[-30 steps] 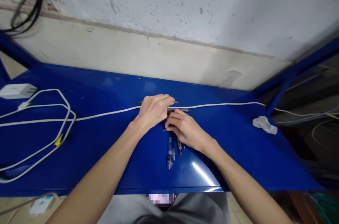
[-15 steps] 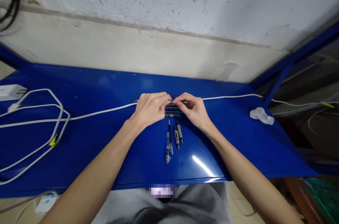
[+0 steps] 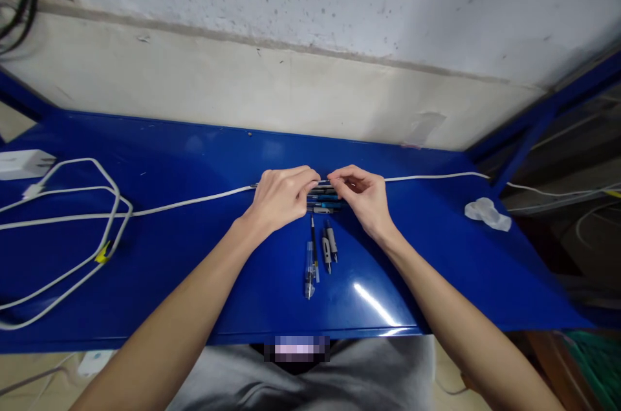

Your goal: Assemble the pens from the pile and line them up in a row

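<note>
My left hand (image 3: pixel 286 196) is closed over the left ends of several pens (image 3: pixel 324 204), which lie side by side on the blue table. Its thumb and forefinger pinch a slim pen at the back of this row, mostly hidden by my fingers. On the right, my right hand (image 3: pixel 363 197) pinches near the other end of that pen. Closer to me lie a clear pen barrel (image 3: pixel 309 268), a dark ink refill (image 3: pixel 314 239) and two short pen parts with grey grips, one (image 3: pixel 326 250) beside the other (image 3: pixel 332 240).
A white cable (image 3: pixel 194 200) crosses the blue table (image 3: pixel 194 288) behind my hands and loops at the left, near a white adapter (image 3: pixel 26 164). Crumpled translucent plastic (image 3: pixel 488 213) lies at the right. The wall (image 3: pixel 272 87) rises behind the table's back edge.
My fingertips have drawn slightly apart at the back of the row, and more of the pens shows between my hands. The loose pen parts lie as before; the view has shifted slightly.
</note>
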